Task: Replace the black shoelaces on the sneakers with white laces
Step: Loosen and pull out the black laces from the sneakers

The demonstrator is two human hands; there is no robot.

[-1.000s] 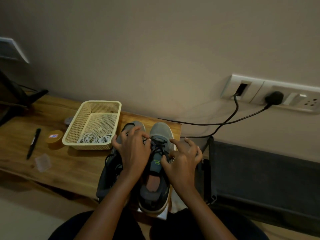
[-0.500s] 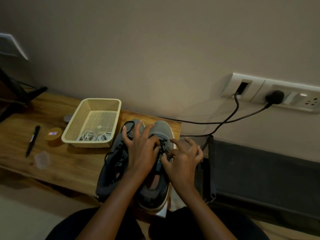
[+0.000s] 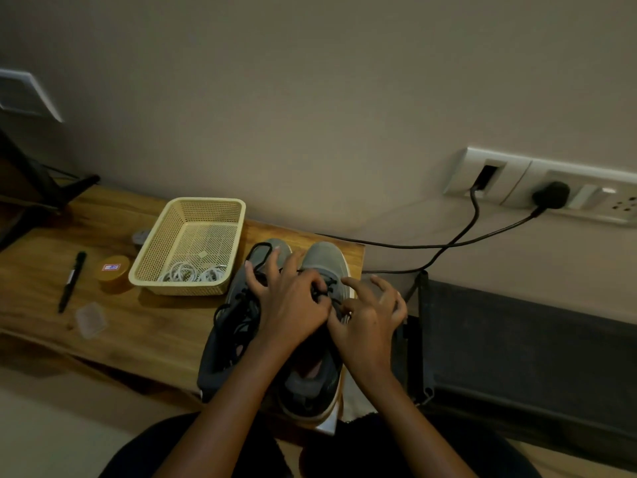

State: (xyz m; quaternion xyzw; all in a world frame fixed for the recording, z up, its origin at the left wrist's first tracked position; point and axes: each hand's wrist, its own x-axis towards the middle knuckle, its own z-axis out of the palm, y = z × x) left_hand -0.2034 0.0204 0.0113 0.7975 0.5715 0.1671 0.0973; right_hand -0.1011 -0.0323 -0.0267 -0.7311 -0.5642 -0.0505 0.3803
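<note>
Black lace point(image 3: 322, 292) appears limp, light; best taken near the eyelets, where left hand point(image 3: 289, 305) pinches it; right hand point(image 3: 370, 317), fingers spread, steadies the sneaker point(image 3: 324, 257).

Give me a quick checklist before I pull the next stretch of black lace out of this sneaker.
1. Grip of the left hand on the black lace: ok, the fingertips pinch it.
2. Hold of the right hand on the grey sneaker: cannot tell, the contact is not visible.
3. Eyelets free of the black lace: not ok, it crosses them.
4. Supply of white laces: ok, coiled in the basket.
5. Unlacing of the other sneaker: cannot tell, loose dark lace lies piled on it.
</note>
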